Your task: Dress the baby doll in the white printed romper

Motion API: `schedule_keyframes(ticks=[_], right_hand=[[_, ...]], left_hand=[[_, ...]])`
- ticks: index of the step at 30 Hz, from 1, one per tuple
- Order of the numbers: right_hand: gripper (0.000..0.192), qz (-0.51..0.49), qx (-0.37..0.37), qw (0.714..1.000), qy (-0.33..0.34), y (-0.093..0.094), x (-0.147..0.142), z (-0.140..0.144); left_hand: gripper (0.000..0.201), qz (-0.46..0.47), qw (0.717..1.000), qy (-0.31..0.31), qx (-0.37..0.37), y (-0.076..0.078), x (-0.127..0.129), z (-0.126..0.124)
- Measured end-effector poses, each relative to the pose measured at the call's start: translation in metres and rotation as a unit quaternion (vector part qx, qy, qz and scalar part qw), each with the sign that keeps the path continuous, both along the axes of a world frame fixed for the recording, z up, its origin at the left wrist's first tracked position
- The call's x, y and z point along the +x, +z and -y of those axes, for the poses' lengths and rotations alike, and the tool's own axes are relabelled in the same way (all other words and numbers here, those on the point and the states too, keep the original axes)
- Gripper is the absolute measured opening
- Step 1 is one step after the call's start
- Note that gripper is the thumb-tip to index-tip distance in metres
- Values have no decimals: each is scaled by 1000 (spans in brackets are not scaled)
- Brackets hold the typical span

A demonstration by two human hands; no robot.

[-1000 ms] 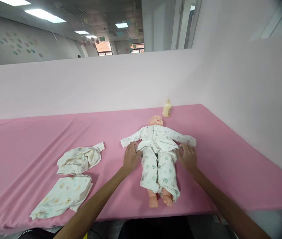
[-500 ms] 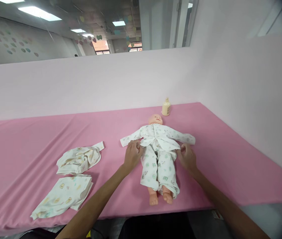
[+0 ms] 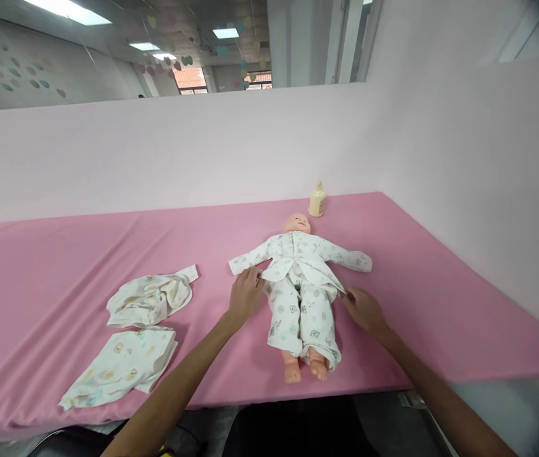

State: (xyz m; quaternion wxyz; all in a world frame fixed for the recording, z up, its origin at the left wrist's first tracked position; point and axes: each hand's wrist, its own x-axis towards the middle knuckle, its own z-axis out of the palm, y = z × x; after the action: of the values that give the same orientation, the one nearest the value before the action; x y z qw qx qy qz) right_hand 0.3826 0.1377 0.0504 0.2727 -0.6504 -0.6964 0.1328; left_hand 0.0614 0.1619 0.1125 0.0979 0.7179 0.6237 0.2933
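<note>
White animal-print pyjamas clothe the doll on a pink table cover.

One camera only, worn on the person's head, looking forward and down across the pink table from its near edge. It sits close: both forearms enter from 6 o'clock, the doll lies just past centre, and the partition wall closes 12 o'clock.

no readable text, labels or signs
</note>
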Motion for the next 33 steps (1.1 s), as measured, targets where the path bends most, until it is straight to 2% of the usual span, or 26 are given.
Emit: schedule_keyframes(ticks=[4, 6, 8, 9, 11, 13, 15, 19, 22, 25, 28, 30, 33], right_hand=[[26, -53, 44, 997, 14, 13, -2, 39], [23, -70, 77, 994, 42, 22, -7, 64], [14, -62, 93, 987, 114, 28, -12, 87], [11, -47, 94, 983, 153, 30, -15, 97], [21, -13, 92, 972, 214, 31, -22, 110], [37, 12, 88, 966, 242, 29, -29, 117], [47, 23, 80, 966, 246, 26, -36, 120], [48, 19, 79, 970, 227, 19, -45, 121], [46, 8, 80, 972, 219, 14, -46, 122], [45, -5, 74, 974, 213, 9, -43, 122], [41, -14, 67, 978, 198, 5, -40, 121], [39, -20, 58, 980, 191, 4, -38, 120], [38, -34, 40, 981, 186, 3, -37, 119]], left_hand=[[21, 37, 999, 16, -22, 2, -3, 44], [20, 0, 996, -68, -58, -1, -5, 74], [21, -80, 981, -175, -35, -8, -8, 100], [28, -113, 972, -205, -6, -13, -9, 110], [43, -156, 961, -224, 43, -23, -8, 122], [48, -173, 961, -202, 74, -33, -5, 125], [44, -177, 963, -176, 100, -42, 0, 124], [36, -164, 961, -141, 171, -58, 11, 122], [29, -124, 967, -123, 187, -63, 13, 124], [23, -46, 982, -136, 123, -57, 8, 129], [22, 22, 982, -184, 38, -49, -1, 133], [24, 26, 977, -209, 16, -46, -7, 134], [21, 8, 978, -209, -5, -45, -11, 134]])
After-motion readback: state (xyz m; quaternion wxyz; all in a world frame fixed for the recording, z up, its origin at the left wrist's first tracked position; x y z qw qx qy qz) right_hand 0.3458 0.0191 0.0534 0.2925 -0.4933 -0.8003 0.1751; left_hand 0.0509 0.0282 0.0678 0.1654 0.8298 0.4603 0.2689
